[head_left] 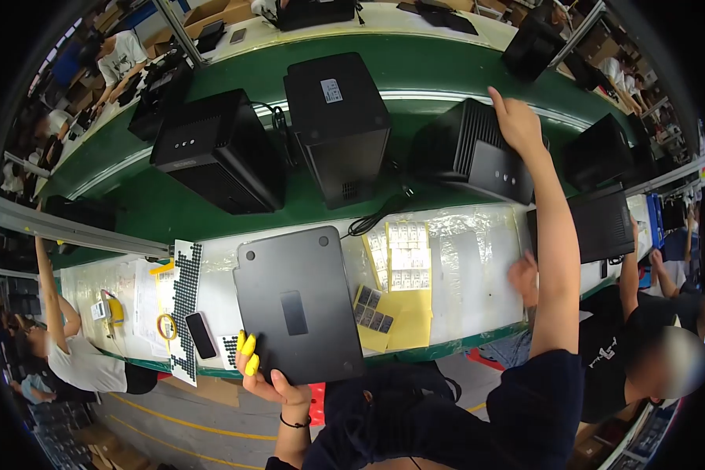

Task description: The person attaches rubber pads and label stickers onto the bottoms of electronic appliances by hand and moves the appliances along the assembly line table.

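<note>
My left hand (268,377), with yellow finger cots on some fingers, grips the lower edge of a black box (321,274). Round feet show at the box's corners, and a dark rectangular patch is in its middle. Stretched forward, my right hand (517,121) lies over the top edge of a ribbed black box (439,149) on the green conveyor; some of its fingers are hidden. To the right of the held box lie sheets of white labels (409,254) and dark square stickers (374,308) on yellow backing.
Black boxes (337,110) stand along the green conveyor (415,63), with a coiled cable (368,225) near them. The worktable (478,266) holds a phone (200,335), a strip of black dots (186,290) and a tape roll (167,327). A co-worker's hand (525,278) is at right.
</note>
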The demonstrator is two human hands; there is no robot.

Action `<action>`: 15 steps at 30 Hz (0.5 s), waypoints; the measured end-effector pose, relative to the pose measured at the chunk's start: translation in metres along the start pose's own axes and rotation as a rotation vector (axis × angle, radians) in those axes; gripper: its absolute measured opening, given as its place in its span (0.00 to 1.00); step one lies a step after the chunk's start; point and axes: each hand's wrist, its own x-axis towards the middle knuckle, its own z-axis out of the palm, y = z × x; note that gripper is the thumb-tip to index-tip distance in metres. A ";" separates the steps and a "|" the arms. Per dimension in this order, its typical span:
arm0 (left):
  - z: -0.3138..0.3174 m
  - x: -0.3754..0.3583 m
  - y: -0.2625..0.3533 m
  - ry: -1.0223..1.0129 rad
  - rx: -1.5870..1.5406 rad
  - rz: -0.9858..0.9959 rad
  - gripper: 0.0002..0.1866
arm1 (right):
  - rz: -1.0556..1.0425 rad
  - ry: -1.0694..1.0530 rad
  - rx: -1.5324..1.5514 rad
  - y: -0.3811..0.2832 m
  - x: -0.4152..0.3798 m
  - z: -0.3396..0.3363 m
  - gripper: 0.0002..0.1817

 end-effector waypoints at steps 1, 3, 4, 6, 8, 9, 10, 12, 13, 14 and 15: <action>0.000 0.000 -0.003 -0.003 0.001 0.023 0.18 | 0.091 0.012 0.019 0.001 -0.010 -0.003 0.33; 0.000 0.005 0.001 -0.034 0.017 0.063 0.18 | 0.084 0.064 -0.001 -0.006 -0.039 -0.025 0.33; 0.000 0.007 0.003 -0.053 0.022 0.085 0.18 | 0.085 0.089 -0.011 -0.010 -0.052 -0.038 0.34; -0.002 0.004 0.000 -0.050 -0.012 0.065 0.18 | 0.067 0.077 0.009 -0.014 -0.070 -0.061 0.33; -0.003 0.002 -0.003 -0.032 -0.020 0.045 0.18 | 0.042 0.045 0.015 -0.015 -0.084 -0.075 0.33; -0.004 0.002 -0.005 -0.037 -0.025 0.063 0.19 | 0.022 0.016 0.008 -0.013 -0.091 -0.079 0.33; -0.007 0.002 -0.004 -0.059 0.004 0.063 0.21 | 0.000 -0.016 0.003 -0.014 -0.098 -0.085 0.33; -0.011 0.003 -0.002 -0.102 0.063 0.067 0.23 | 0.096 -0.123 0.088 -0.031 -0.116 -0.101 0.34; -0.012 0.003 -0.002 -0.100 0.051 0.073 0.22 | 0.123 -0.163 0.119 -0.030 -0.123 -0.099 0.35; -0.012 0.004 -0.001 -0.104 0.059 0.077 0.22 | 0.148 -0.201 0.149 -0.031 -0.127 -0.099 0.35; -0.012 0.005 -0.001 -0.109 0.068 0.080 0.22 | 0.150 -0.242 0.192 -0.035 -0.133 -0.099 0.38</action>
